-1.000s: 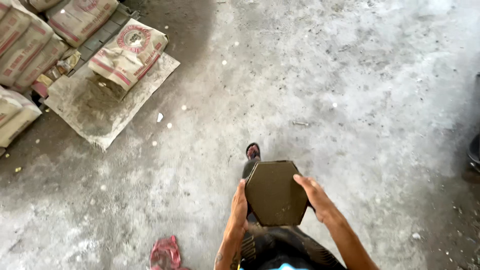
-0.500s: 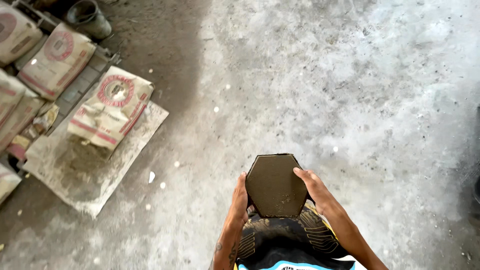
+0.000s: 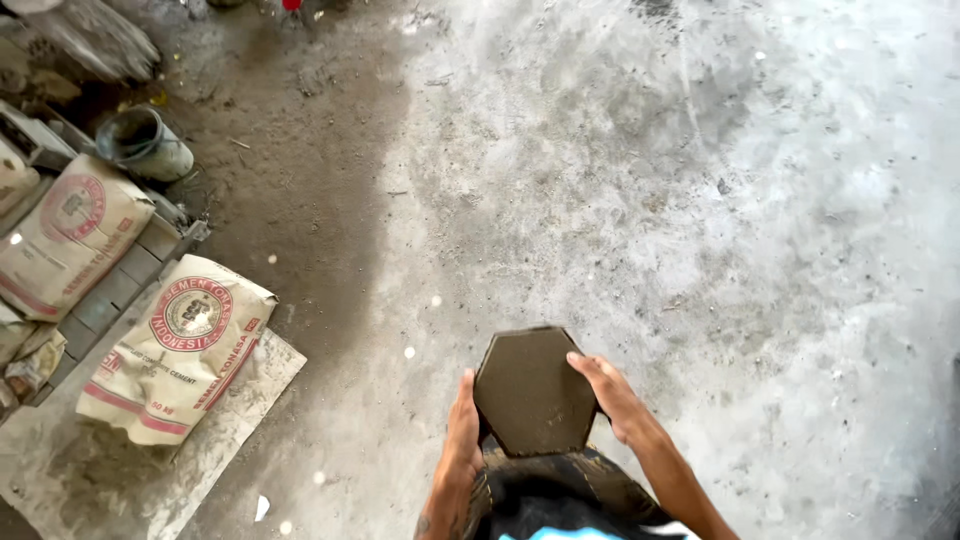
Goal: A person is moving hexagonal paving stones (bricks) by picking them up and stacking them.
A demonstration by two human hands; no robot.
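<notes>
Two hands [image 3: 535, 420] — one hexagonal block [image 3: 535, 390].

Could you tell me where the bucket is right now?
The bucket lies at the upper left of the head view, just above the cement bags.

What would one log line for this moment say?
left hand: grips hexagonal block | right hand: grips block | below: concrete floor | left: cement sacks
</notes>
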